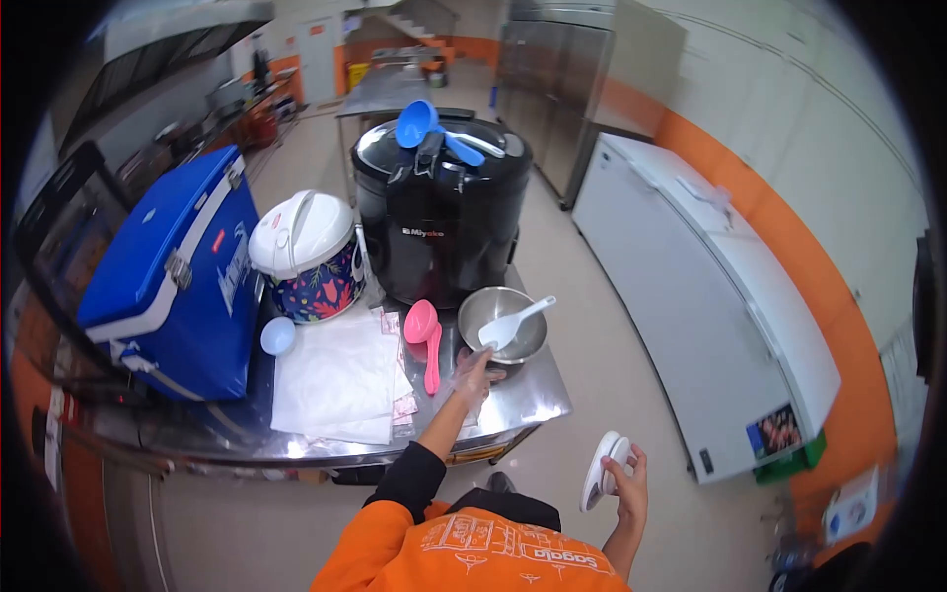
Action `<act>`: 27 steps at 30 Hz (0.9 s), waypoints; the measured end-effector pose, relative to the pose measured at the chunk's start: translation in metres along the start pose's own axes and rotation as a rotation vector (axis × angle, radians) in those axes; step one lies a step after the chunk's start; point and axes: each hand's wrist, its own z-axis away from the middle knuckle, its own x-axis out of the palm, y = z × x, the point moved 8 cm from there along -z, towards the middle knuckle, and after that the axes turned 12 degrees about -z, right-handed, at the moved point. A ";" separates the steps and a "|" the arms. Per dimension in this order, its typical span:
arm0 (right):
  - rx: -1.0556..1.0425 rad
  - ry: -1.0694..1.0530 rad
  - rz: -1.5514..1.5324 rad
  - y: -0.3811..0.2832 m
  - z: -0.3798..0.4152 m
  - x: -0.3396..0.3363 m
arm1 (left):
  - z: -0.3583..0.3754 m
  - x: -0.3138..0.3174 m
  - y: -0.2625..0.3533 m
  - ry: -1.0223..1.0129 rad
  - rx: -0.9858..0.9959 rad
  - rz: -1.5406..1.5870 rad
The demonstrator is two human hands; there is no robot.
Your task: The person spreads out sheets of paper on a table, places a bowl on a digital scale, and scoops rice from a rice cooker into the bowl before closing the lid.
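Biggest thing in view is the white chest freezer (691, 316) off to the right along the orange-and-white wall, well apart from the work table. Then the steel table (513, 400) itself, packed with stuff. On its left end sits a blue cooler box (173, 281), lid closed. Behind the middle is a big black rice cooker (441, 212) with a blue ladle (419, 123) lying on its lid. Just beside that, to the left, a smaller white rice cooker with a floral band (306, 259). In front of it there's a stack of white paper sheets (335, 380) spread flat, with a small pale blue scoop (277, 335) at the stack's upper left corner.

Smaller stuff now — a steel bowl (503, 331) sits right in front of the black cooker, with a white rice paddle (515, 324) resting in it, handle poking up to the right. A pink spoon (427, 340) lies on the table just left of the bowl.

The left hand (475, 375) is stretched out over the table, fingers spread open and touching the near rim of the bowl, not clamped around anything as far as I can tell. The right hand (623, 483) is off the table, down by the person's side, fingers curled around a small white dish (602, 472) held on edge, tilted nearly upright.
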 end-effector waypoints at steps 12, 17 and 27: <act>-0.399 -0.622 0.607 -0.055 -0.213 0.237 | 0.223 -0.049 -0.044 0.619 -0.102 0.457; -0.597 -0.700 0.912 -0.045 -0.159 0.335 | 0.316 -0.101 -0.117 1.144 -0.084 0.584; -0.501 -0.995 0.871 -0.013 -0.215 0.304 | 0.377 -0.136 -0.097 1.527 0.173 0.647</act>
